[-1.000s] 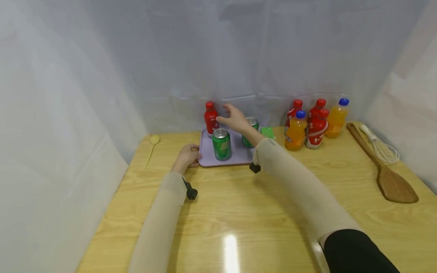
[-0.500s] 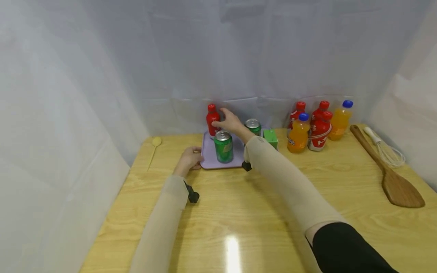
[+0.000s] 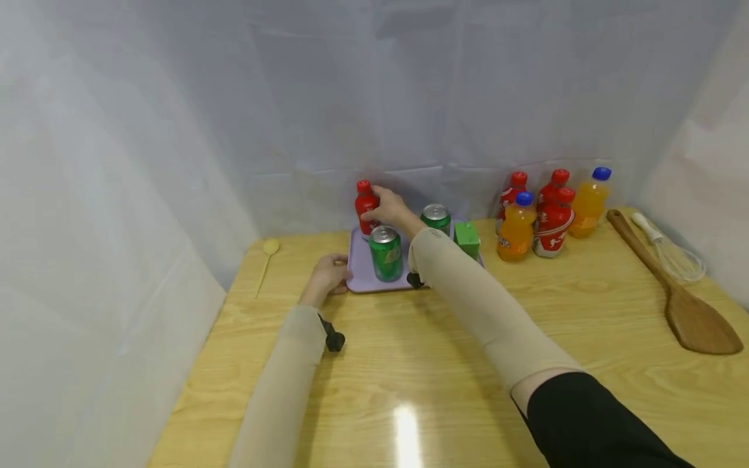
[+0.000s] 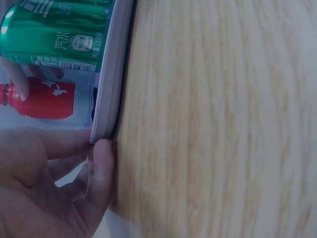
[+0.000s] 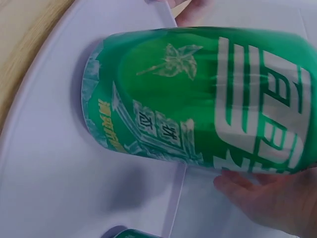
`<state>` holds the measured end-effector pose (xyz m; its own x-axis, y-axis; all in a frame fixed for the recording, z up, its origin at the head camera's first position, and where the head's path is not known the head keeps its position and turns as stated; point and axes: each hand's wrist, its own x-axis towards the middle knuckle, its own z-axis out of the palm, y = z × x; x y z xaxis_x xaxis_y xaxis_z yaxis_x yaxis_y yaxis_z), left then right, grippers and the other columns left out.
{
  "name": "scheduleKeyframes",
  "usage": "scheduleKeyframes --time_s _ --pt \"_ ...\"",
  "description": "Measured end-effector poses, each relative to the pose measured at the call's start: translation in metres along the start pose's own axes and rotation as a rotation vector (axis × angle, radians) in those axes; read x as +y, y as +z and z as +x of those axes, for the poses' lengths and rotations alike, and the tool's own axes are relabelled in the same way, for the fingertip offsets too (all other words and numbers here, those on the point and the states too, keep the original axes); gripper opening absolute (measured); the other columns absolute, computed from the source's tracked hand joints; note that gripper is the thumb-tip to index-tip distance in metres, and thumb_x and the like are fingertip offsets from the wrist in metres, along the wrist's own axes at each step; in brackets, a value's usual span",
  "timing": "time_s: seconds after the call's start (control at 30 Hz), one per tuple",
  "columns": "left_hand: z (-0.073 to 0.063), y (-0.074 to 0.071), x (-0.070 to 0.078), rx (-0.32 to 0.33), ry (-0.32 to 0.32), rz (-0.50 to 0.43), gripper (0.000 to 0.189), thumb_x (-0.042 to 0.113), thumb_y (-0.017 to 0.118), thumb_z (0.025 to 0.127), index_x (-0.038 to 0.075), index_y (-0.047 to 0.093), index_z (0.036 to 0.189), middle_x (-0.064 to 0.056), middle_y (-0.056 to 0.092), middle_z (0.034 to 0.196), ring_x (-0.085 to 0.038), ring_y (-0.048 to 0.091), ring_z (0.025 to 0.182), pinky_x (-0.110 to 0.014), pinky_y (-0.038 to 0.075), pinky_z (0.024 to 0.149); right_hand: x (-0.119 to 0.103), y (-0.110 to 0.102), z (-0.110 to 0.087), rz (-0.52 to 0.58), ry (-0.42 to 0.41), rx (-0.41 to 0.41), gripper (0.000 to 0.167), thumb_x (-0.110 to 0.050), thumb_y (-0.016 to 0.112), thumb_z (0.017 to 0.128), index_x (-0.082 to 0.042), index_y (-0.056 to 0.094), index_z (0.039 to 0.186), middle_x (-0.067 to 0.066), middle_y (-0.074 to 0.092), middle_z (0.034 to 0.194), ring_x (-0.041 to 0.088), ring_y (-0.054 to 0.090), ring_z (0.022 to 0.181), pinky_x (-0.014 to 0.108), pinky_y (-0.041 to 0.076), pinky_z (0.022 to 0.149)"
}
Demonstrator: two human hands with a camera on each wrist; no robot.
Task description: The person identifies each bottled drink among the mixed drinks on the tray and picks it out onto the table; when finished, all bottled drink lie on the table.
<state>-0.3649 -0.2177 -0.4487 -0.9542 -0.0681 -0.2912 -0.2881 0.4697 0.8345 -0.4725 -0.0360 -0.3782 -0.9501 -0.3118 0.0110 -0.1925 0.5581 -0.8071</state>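
At the back of the table lies a lilac tray (image 3: 361, 274). My left hand (image 3: 326, 275) pinches its left front corner between thumb and fingers, as the left wrist view shows. A red bottle (image 3: 365, 207) stands upright at the tray's back left. My right hand (image 3: 391, 209) grips this bottle from the right, thumb in front; its other fingers are mostly hidden. In front of the bottle is a green soda can (image 3: 386, 257), which covers the bottle in the right wrist view. Another green can (image 3: 435, 218) and a small green box (image 3: 467, 240) stand to the right, partly behind my forearm.
Right of the tray stand several red bottles (image 3: 553, 224) and orange soda bottles (image 3: 515, 233). Beyond them lie a wooden spatula (image 3: 699, 318) and a whisk (image 3: 673, 253). A yellow spoon (image 3: 270, 247) lies at the left. White sheeting (image 3: 328, 97) rises behind the table.
My right hand has moved left and down onto the red bottle, its fingers closing round it. My left hand stays at the tray's corner. The view has shifted slightly.
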Motion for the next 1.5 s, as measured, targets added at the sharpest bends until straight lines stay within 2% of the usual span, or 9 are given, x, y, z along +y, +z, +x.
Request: scheduleKeyframes --time_s 0.1,0.3,0.43,0.63,0.73,0.87,1.07,1.27,1.5 --pt "-0.001 -0.001 0.004 0.000 0.002 -0.006 0.053 0.005 0.059 0.101 0.005 0.052 0.153 -0.021 0.063 0.138 -0.019 0.065 0.097 -0.023 0.060 0.071 -0.003 -0.001 -0.001 -0.040 -0.016 0.040 0.082 -0.017 0.078 0.096 -0.013 0.034 0.165 0.014 0.049 0.162 0.032 0.048 0.148 0.048 0.040 0.126" --pt "-0.002 -0.005 0.011 -0.001 0.027 0.002 0.053 0.006 0.058 0.101 0.004 0.051 0.153 -0.021 0.062 0.141 -0.020 0.066 0.102 -0.025 0.061 0.078 -0.009 -0.006 -0.005 -0.143 -0.023 0.145 0.076 -0.024 0.081 0.094 -0.015 0.044 0.161 0.011 0.057 0.155 0.031 0.054 0.142 0.048 0.044 0.122" --pt "-0.003 -0.006 0.012 -0.002 0.022 -0.001 0.052 0.006 0.058 0.101 0.005 0.052 0.152 -0.020 0.063 0.138 -0.017 0.064 0.096 -0.021 0.059 0.070 -0.009 -0.007 -0.007 -0.149 -0.012 0.163 0.075 -0.026 0.082 0.094 -0.018 0.047 0.159 0.010 0.061 0.152 0.030 0.057 0.139 0.048 0.046 0.119" --pt "-0.002 -0.008 0.012 0.025 0.033 -0.016 0.051 0.003 0.058 0.100 0.004 0.053 0.151 -0.021 0.063 0.134 -0.016 0.064 0.091 -0.019 0.057 0.062 -0.010 -0.007 -0.010 -0.138 -0.063 0.209 0.073 -0.026 0.084 0.092 -0.019 0.051 0.156 0.009 0.064 0.148 0.030 0.060 0.135 0.046 0.049 0.115" --pt "-0.001 -0.009 0.011 0.028 0.030 -0.010 0.051 0.004 0.057 0.101 0.004 0.052 0.152 -0.022 0.063 0.136 -0.017 0.064 0.093 -0.019 0.057 0.062 -0.013 -0.007 -0.011 -0.079 -0.085 0.210 0.072 -0.024 0.083 0.092 -0.019 0.051 0.156 0.010 0.064 0.149 0.030 0.060 0.135 0.045 0.050 0.115" --pt "0.000 -0.011 0.011 0.025 0.026 -0.013 0.051 0.004 0.057 0.101 0.004 0.051 0.152 -0.022 0.062 0.139 -0.018 0.064 0.095 -0.019 0.057 0.063 -0.016 -0.010 -0.017 0.056 -0.111 0.199 0.072 -0.019 0.081 0.094 -0.017 0.049 0.158 0.012 0.062 0.151 0.030 0.061 0.135 0.046 0.051 0.115" --pt "0.001 -0.006 0.007 0.008 0.029 -0.021 0.053 0.003 0.058 0.100 0.003 0.051 0.152 -0.021 0.063 0.136 -0.017 0.064 0.094 -0.021 0.058 0.064 -0.019 -0.023 -0.028 0.230 -0.144 0.185 0.070 -0.016 0.078 0.096 -0.015 0.047 0.159 0.013 0.060 0.152 0.030 0.060 0.134 0.048 0.052 0.114" --pt "0.001 -0.003 -0.001 0.010 0.027 -0.019 0.053 0.003 0.058 0.099 0.003 0.051 0.152 -0.022 0.063 0.136 -0.015 0.064 0.090 -0.020 0.057 0.063 -0.023 -0.031 -0.034 0.301 -0.192 0.156 0.070 -0.015 0.076 0.097 -0.017 0.045 0.160 0.012 0.056 0.156 0.030 0.057 0.138 0.048 0.050 0.116" --pt "0.002 0.000 -0.003 0.003 0.019 -0.029 0.054 0.002 0.059 0.099 0.003 0.051 0.153 -0.023 0.061 0.140 -0.017 0.063 0.093 -0.021 0.059 0.066 -0.032 -0.046 -0.050 0.410 -0.225 0.077 0.069 -0.011 0.071 0.100 -0.018 0.042 0.162 0.013 0.050 0.160 0.034 0.054 0.141 0.051 0.047 0.119"
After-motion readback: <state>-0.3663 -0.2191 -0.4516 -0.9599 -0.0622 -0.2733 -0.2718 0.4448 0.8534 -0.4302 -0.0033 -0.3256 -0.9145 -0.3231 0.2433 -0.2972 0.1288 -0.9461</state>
